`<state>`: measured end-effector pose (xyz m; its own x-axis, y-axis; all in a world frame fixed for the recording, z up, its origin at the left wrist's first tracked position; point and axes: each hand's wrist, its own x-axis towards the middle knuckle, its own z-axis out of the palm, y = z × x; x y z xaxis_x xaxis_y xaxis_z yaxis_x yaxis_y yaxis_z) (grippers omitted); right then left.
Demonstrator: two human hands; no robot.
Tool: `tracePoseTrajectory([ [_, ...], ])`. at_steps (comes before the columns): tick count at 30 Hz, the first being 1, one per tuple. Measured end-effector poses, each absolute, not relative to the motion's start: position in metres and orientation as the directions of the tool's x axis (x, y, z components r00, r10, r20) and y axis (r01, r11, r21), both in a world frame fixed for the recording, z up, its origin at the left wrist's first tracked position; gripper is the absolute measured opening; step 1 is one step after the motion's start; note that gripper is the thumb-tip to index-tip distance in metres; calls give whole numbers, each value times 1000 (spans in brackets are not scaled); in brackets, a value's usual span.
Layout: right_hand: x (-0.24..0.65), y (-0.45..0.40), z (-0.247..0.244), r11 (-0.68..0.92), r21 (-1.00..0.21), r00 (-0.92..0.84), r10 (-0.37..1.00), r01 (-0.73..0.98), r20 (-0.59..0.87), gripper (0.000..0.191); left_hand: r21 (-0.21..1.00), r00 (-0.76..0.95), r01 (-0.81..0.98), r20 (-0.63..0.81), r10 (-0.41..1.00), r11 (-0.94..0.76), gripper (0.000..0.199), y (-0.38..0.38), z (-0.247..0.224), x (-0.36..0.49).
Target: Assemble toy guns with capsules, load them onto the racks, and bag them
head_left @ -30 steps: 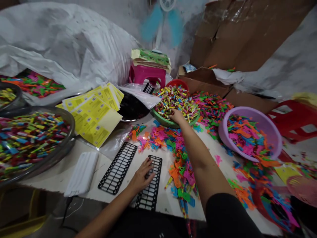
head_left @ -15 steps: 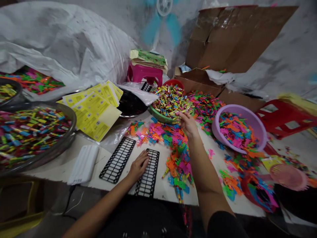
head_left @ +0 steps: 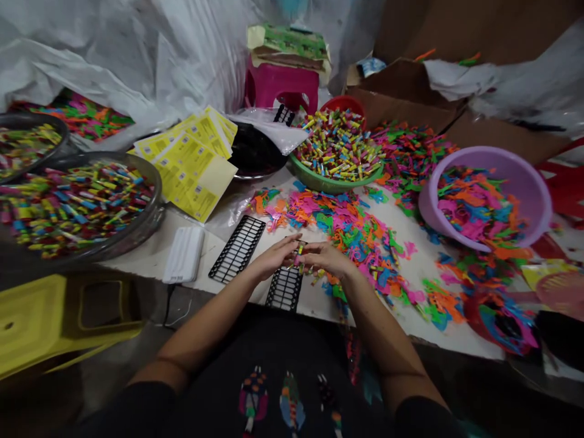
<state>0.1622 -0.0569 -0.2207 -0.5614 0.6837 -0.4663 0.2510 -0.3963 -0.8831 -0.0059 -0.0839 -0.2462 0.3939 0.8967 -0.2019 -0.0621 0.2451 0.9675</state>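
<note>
Over a black plastic grid rack (head_left: 283, 293) at the table's front edge, my two hands meet at the fingertips. Between them are a few small colourful tubes (head_left: 299, 250), in yellow and pink. My right hand (head_left: 329, 258) grips these tubes with bent fingers. From the other side my left hand (head_left: 275, 255) closes its fingertips on them; its fingers partly hide them. A second black grid rack (head_left: 238, 248) lies flat to the left. Many more such tubes fill a green basin (head_left: 319, 180) behind the hands.
Loose bright plastic pieces (head_left: 365, 237) spread right of the hands. A purple basin (head_left: 431, 210) holds more. At left are a large tub (head_left: 157, 188) of tubes, yellow printed sheets (head_left: 194, 176) and a white power bank (head_left: 184, 254) with a cable. A yellow stool (head_left: 31, 322) stands below.
My right hand has come back from the green basin to the front rack with small tubes in it. My left hand has lifted off the rack to meet it. The view has tilted down.
</note>
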Motion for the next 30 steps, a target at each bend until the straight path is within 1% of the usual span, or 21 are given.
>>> tracePoseTrajectory([
  [2,164,-55,-220,-409,-868,-586,643,282,-494,29,995,400,73,38,916,-73,47,-86,-252,-10],
  [3,165,-54,-221,-413,-859,-600,618,302,-508,29,952,419,158,175,891,-261,46,-87,-255,-12],
  [4,165,-53,-221,-413,-850,-610,595,326,-523,28,871,443,242,293,847,-427,45,-86,-258,-14],
  [5,165,-52,-222,-413,-840,-614,576,352,-540,28,771,469,315,381,797,-554,43,-86,-261,-15],
  [6,164,-51,-224,-411,-830,-612,561,377,-557,27,671,488,378,441,753,-638,41,-85,-263,-16],
  [8,162,-49,-229,-408,-809,-592,552,422,-587,24,509,514,469,507,692,-722,38,-84,-266,-16],
  [10,161,-48,-233,-404,-799,-565,566,445,-601,21,405,546,509,530,649,-759,36,-84,-267,-15],
  [12,161,-46,-235,-406,-790,-561,556,460,-613,20,381,570,504,527,630,-775,32,-85,-267,-14],
  [13,162,-45,-235,-413,-785,-569,541,461,-619,20,404,572,495,515,639,-769,29,-86,-267,-15],
  [15,166,-43,-233,-444,-782,-574,531,439,-623,22,523,520,493,464,717,-696,23,-88,-267,-16],
  [17,171,-41,-230,-476,-792,-548,574,381,-608,27,727,357,481,349,867,-491,20,-92,-269,-16],
  [18,173,-41,-228,-486,-800,-531,601,351,-598,29,844,260,419,243,934,-336,18,-94,-270,-16],
  [19,174,-40,-226,-488,-807,-523,617,332,-588,31,941,193,301,100,976,-156,18,-96,-271,-15],
  [20,174,-40,-224,-483,-813,-528,620,327,-581,32,989,188,142,-59,980,32,18,-98,-272,-13],
  [21,173,-40,-223,-472,-817,-543,613,331,-574,32,978,246,-25,-196,949,208,19,-100,-272,-12],
  [22,172,-41,-223,-461,-819,-564,597,342,-571,33,920,339,-166,-284,897,354,21,-102,-273,-10],
  [23,170,-41,-223,-450,-820,-583,579,354,-569,33,847,425,-268,-324,845,459,22,-104,-273,-9],
  [24,168,-42,-223,-442,-819,-598,563,365,-570,33,786,482,-333,-334,810,521,23,-105,-273,-8],
  [26,164,-43,-224,-427,-818,-613,544,385,-572,33,728,518,-392,-331,789,562,22,-106,-273,-6],
  [28,161,-45,-225,-404,-818,-613,543,409,-574,31,728,530,-370,-346,774,578,25,-107,-274,-5],
  [30,159,-46,-226,-375,-815,-614,537,441,-579,30,747,539,-316,-367,758,586,36,-107,-275,-3],
])
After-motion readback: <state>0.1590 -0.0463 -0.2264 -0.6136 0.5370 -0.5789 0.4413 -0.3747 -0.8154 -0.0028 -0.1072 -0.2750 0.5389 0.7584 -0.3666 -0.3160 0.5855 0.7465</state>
